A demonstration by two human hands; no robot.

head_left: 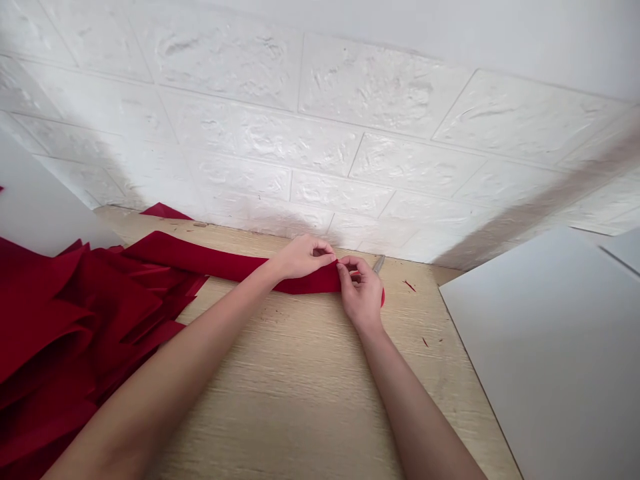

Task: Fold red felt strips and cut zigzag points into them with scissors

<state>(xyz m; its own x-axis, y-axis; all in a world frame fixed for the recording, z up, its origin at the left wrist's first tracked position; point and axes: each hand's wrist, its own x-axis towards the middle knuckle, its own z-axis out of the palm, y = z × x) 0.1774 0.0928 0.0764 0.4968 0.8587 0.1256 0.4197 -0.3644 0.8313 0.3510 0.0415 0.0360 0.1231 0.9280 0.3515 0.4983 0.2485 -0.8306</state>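
Note:
A long strip of red felt (215, 261) lies across the far part of the wooden table (300, 373), running from the left pile to my hands. My left hand (301, 257) pinches the strip's top edge with closed fingers. My right hand (361, 290) sits at the strip's right end, fingers curled and pinched on the felt, touching the left hand's fingertips. A small grey metal tool (379, 264) pokes out just behind my right hand; I cannot tell whether the hand holds it.
A heap of red felt pieces (65, 333) covers the table's left side. A grey board (550, 347) lies at the right. A white brick-pattern wall (320, 133) backs the table. Small red scraps (410, 285) lie near my right hand. A white sheet (35, 200) stands at far left.

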